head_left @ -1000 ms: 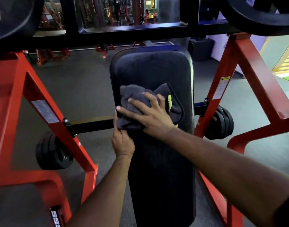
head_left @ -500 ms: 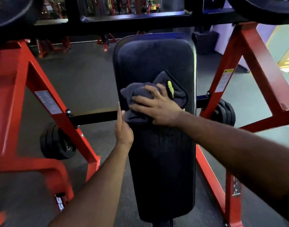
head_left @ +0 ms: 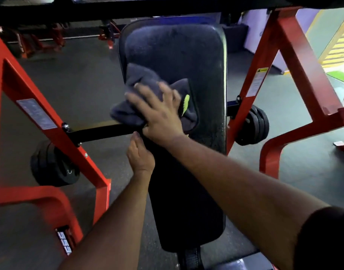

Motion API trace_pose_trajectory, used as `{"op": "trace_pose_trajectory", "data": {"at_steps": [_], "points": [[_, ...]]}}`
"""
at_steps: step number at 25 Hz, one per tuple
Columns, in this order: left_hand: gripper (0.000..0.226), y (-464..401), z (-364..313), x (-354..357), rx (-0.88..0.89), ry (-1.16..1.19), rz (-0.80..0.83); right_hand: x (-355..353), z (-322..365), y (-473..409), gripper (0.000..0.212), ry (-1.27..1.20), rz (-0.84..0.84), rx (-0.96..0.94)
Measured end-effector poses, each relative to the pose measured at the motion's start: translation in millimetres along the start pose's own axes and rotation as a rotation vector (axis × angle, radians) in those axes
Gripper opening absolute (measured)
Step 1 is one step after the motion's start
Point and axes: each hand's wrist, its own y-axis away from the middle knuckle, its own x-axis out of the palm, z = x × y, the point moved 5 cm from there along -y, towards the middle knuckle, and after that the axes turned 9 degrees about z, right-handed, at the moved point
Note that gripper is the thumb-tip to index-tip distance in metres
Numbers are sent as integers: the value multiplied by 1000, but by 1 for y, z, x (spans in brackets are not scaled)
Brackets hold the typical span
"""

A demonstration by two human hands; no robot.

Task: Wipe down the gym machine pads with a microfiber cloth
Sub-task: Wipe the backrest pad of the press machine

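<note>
A long black bench pad runs away from me down the middle of the view. A dark grey microfiber cloth with a yellow-green tag lies bunched on its left half and hangs over the left edge. My right hand presses flat on the cloth with fingers spread, blurred by motion. My left hand rests against the pad's left edge just below the cloth, fingers together along the side.
Red steel frame legs stand on both sides of the pad, joined by a black crossbar. Stacked black weight plates hang on pegs left and right. A black barbell rack crosses overhead. The floor is grey rubber.
My right hand has swept the cloth leftward so it now overhangs the pad's left edge. The camera has tilted down and closer. My left hand stays on the pad's edge.
</note>
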Motion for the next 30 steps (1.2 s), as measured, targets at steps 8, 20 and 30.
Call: {"op": "trace_pose_trajectory", "data": {"at_steps": [8,20,30], "points": [[84,4,5,-13,14,159,11,-25,-99,79,86,-73,-44,302],[31,0,14,0,-118,303,94,12,-7,48,74,48,48,35],[76,6,2,-7,53,98,-34,-44,-94,59,91,-219,-74,642]]}}
